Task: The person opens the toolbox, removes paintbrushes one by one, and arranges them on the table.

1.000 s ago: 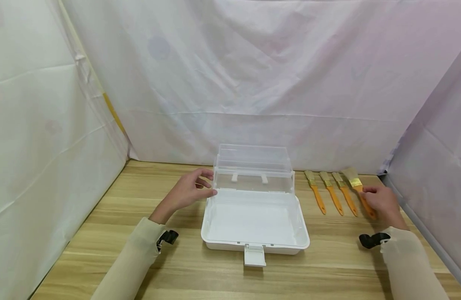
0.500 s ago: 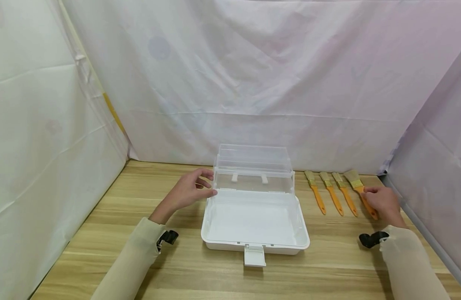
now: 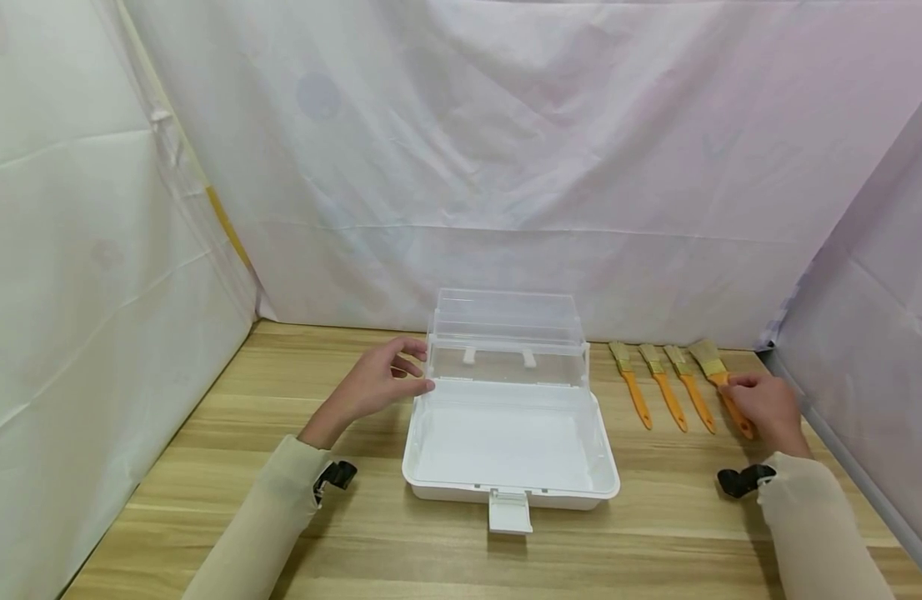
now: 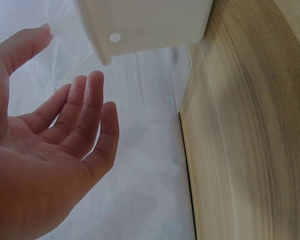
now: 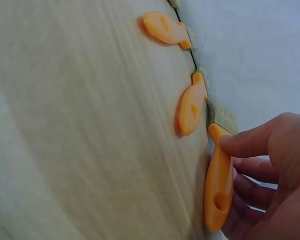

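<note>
A white plastic box (image 3: 513, 442) stands on the table, its clear lid (image 3: 506, 317) raised at the back and its front latch (image 3: 509, 512) hanging down. My left hand (image 3: 374, 379) is at the box's back left corner, thumb and fingers spread and loosely bent around the lid's side; in the left wrist view the thumb tip meets the clear plastic. At the far right of the row, my right hand (image 3: 767, 408) pinches the orange handle of the widest paintbrush (image 5: 220, 175) between thumb and fingers. The bristles point to the back.
Three narrower paintbrushes (image 3: 662, 387) with orange handles lie side by side between the box and my right hand. White cloth (image 3: 506, 167) hangs behind the table (image 3: 341, 542) and along both sides.
The widest paintbrush has turned slightly, its bristles shifting a little to the right, while my right hand keeps its grip. My left hand and the box stay still.
</note>
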The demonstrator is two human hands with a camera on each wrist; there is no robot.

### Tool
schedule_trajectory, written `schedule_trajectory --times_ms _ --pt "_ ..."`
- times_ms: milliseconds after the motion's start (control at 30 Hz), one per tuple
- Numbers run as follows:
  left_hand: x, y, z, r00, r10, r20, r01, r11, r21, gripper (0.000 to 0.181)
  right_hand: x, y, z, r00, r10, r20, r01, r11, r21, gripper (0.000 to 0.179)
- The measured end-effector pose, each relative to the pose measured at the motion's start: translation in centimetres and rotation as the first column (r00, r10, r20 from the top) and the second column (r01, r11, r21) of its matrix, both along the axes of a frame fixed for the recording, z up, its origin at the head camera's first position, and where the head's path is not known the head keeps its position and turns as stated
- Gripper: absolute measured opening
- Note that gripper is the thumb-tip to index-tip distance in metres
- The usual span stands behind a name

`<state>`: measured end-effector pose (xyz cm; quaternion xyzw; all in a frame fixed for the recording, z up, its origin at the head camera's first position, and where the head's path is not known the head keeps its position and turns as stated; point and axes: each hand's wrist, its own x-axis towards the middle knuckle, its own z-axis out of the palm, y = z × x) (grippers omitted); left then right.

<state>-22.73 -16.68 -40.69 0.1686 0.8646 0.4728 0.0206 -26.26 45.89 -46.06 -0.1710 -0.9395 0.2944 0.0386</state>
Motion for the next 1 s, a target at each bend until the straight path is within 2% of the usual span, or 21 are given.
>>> schedule_trajectory --times_ms 133,367,1000 --pt "-0.05 -0.01 -0.1 1.0 -0.003 -0.003 0.003 1.0 -0.003 0.057 0.19 -0.08 -0.25 0.999 -0.004 -0.033 0.005 0.999 0.036 0.049" --pt "0.01 -0.06 -0.06 1.0 -0.007 0.0 0.007 1.0 0.002 0.057 0.42 -0.19 -0.17 0.999 -0.001 -0.032 0.003 0.998 0.057 0.048" --pt "0.02 -0.1 -0.1 1.0 0.001 0.004 -0.001 1.0 -0.002 0.057 1.01 0.03 -0.13 0.997 0.073 -0.035 -0.067 0.988 0.138 0.049"
